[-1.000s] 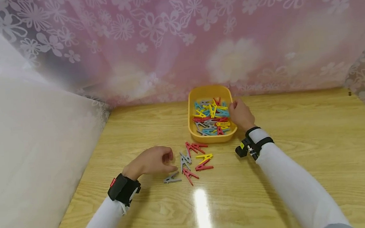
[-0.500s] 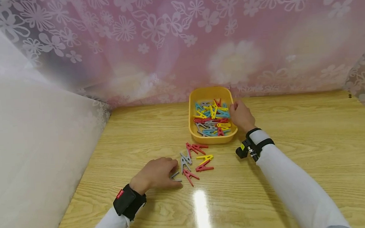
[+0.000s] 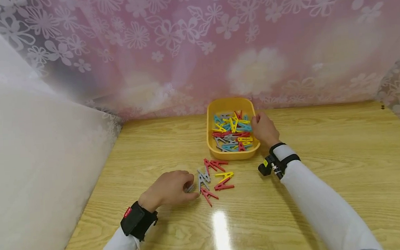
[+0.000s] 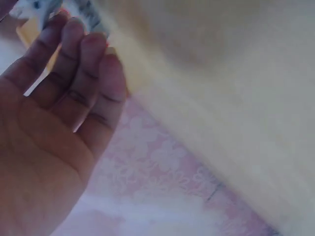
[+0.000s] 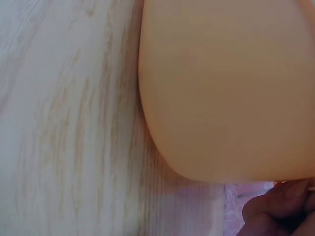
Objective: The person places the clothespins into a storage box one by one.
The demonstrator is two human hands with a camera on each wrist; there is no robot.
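Observation:
My left hand (image 3: 169, 188) is low over the wooden table, its thumb and fingers curled about a grey clothespin (image 3: 189, 188) that is mostly hidden by them. In the left wrist view, a grey clothespin (image 4: 47, 9) shows at the fingertips. Right beside that hand lie more grey clothespins (image 3: 203, 179) and a red clothespin (image 3: 209, 195). My right hand (image 3: 264, 128) grips the right rim of a yellow plastic basket (image 3: 234, 156), which holds many red, yellow, blue and grey clothespins. The basket's outer wall (image 5: 221, 88) fills much of the right wrist view.
Between hand and basket lie loose red clothespins (image 3: 219, 165) and a yellow clothespin (image 3: 225, 175) with another red clothespin (image 3: 224, 185) against it. A pink floral curtain (image 3: 182, 65) hangs behind the wooden table (image 3: 325, 151). White cloth (image 3: 44, 157) borders it on the left.
My left hand has come down over the single grey clothespin, and its thumb and fingers have closed around it. The right hand stays on the basket's rim.

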